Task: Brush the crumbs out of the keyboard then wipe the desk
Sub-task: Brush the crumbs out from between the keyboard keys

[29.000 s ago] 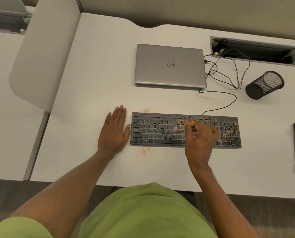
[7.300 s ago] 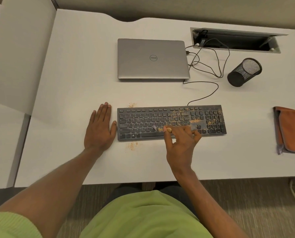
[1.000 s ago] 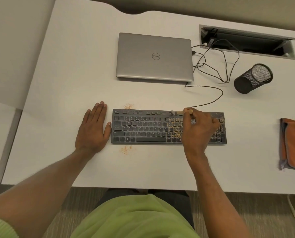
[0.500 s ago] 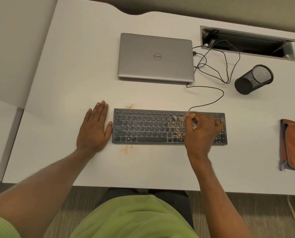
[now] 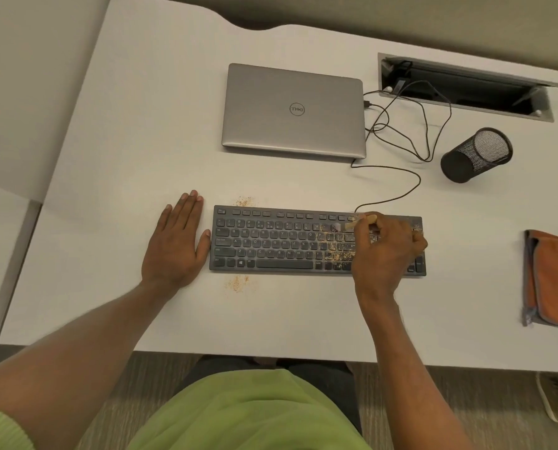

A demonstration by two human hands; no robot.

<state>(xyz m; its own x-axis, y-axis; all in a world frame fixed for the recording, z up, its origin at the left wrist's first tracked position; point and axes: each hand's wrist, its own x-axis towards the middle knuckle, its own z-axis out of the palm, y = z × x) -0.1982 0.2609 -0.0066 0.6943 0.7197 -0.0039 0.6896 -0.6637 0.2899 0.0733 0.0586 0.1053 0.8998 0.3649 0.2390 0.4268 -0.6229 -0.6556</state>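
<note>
Right hand pinches brush by its handle; likely light, soft-bristled. Left hand lies flat on table, steadying slide-prone keyboard.

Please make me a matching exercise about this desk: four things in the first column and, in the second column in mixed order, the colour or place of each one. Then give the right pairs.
Column one
1. laptop
2. mesh cup
3. cloth
4. brush

Column two
A. orange, at the right edge of the desk
B. held by the right hand over the keyboard
C. silver, lid closed
D. black, to the right of the laptop

Right pairs: 1-C, 2-D, 3-A, 4-B
</note>
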